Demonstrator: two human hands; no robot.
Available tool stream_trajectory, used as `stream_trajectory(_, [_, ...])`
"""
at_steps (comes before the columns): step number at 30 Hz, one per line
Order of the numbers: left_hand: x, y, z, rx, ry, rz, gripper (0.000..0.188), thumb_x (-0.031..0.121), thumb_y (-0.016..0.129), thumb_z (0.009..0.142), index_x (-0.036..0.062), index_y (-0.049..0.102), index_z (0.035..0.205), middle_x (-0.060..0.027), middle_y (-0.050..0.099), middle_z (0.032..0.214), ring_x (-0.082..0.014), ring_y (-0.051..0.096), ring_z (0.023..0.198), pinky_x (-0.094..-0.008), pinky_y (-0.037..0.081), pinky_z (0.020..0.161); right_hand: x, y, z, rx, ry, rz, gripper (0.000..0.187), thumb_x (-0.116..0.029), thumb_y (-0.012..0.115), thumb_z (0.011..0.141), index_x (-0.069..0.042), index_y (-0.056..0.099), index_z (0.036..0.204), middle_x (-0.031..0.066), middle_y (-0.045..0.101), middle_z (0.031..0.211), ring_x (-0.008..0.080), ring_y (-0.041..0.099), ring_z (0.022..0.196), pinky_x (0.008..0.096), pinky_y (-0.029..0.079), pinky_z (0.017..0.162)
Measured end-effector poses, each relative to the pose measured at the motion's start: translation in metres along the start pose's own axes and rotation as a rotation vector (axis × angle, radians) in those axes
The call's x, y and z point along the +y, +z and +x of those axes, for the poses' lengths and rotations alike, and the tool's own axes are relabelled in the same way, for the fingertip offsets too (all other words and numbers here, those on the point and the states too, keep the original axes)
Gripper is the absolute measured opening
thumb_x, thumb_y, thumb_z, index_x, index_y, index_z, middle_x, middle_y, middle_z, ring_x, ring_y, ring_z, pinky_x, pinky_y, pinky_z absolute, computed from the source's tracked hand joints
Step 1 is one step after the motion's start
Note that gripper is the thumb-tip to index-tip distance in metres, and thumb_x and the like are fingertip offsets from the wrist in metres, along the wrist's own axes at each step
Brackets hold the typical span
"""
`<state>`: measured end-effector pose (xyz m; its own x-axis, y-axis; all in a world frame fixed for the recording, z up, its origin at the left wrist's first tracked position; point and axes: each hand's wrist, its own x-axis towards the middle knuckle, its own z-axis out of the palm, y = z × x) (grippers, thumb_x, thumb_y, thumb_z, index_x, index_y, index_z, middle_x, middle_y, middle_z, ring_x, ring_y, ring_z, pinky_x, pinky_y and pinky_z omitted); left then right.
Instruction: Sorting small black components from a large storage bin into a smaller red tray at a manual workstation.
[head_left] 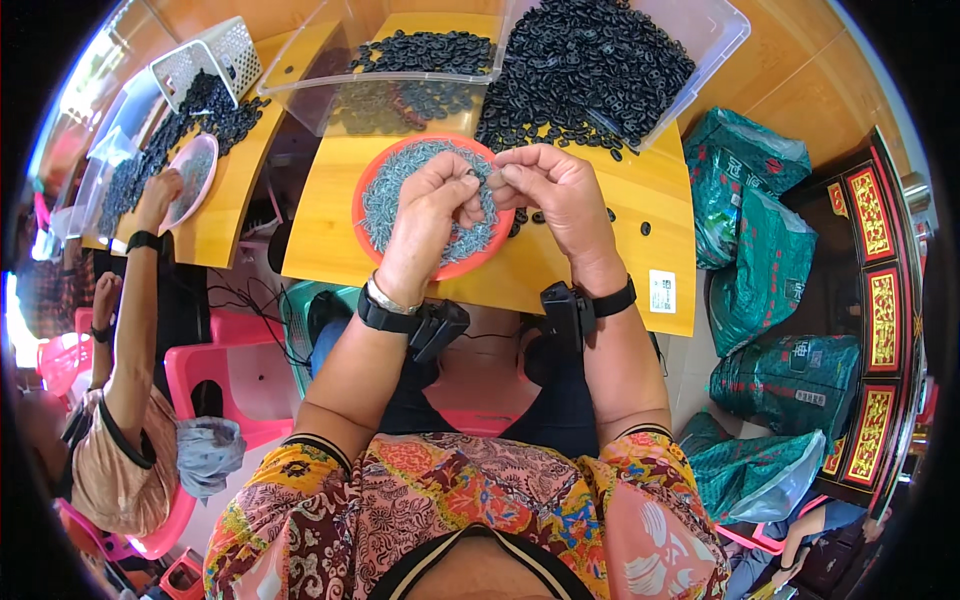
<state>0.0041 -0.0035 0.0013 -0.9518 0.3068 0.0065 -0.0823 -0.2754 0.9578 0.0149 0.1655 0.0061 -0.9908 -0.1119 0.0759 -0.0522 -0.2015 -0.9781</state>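
Yellow tbl in head view; red bowl w/ grey metal bits under L hand, the nearer; black pcs beyond R hand. Both pinched narrow, tips nearly meeting; can't tell what's held, nor its axis.

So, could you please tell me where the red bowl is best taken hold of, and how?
Probably by its rim, coming from the left: there the red bowl shows a round, uncovered edge, while the clear box sits close at its far side. I'd keep it level, since small grey pieces fill it.
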Motion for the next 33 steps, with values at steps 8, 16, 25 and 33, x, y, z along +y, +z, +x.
stream_trajectory(8, [-0.0048, 0.0001, -0.0011, -0.008, 0.093, 0.158, 0.01, 0.008, 0.05, 0.088, 0.0029, 0.053, 0.08, 0.0003, 0.051, 0.062, -0.0065, 0.043, 0.056, -0.0223, 0.035, 0.051, -0.0006, -0.0009, -0.0002, 0.01, 0.0, -0.099, 0.015, -0.016, 0.063, 0.09, -0.002, 0.066, 0.095, 0.0031, 0.066, 0.081, 0.008, 0.061, 0.071, 0.0225, 0.051, 0.067])
stream_trajectory(16, [-0.0035, 0.0021, -0.0029, 0.025, 0.116, 0.326, 0.011, 0.005, 0.052, 0.085, 0.0001, 0.053, 0.075, -0.0016, 0.05, 0.059, -0.0085, 0.044, 0.055, -0.027, 0.036, 0.05, 0.0049, 0.001, 0.0007, -0.01, -0.072, -0.259, 0.014, -0.015, 0.065, 0.089, -0.001, 0.066, 0.09, -0.0005, 0.062, 0.074, 0.005, 0.055, 0.068, 0.02, 0.046, 0.064])
stream_trajectory(25, [-0.0039, 0.003, -0.0031, 0.013, 0.135, 0.362, 0.01, 0.005, 0.053, 0.084, -0.0006, 0.053, 0.076, -0.0023, 0.05, 0.059, -0.0093, 0.044, 0.055, -0.0278, 0.037, 0.05, 0.0026, 0.003, -0.0003, 0.007, -0.087, -0.329, 0.014, -0.014, 0.064, 0.089, 0.0, 0.065, 0.086, -0.0012, 0.06, 0.072, 0.0052, 0.053, 0.067, 0.0207, 0.045, 0.062])
stream_trajectory(33, [-0.0038, 0.0036, -0.0051, 0.008, 0.161, 0.393, 0.01, 0.006, 0.054, 0.085, -0.0008, 0.054, 0.077, -0.0026, 0.05, 0.06, -0.01, 0.044, 0.055, -0.0287, 0.037, 0.051, 0.0005, 0.0046, -0.0018, 0.005, -0.08, -0.371, 0.013, -0.013, 0.063, 0.089, 0.0, 0.065, 0.084, -0.0018, 0.059, 0.069, 0.0046, 0.052, 0.065, 0.0206, 0.043, 0.06])
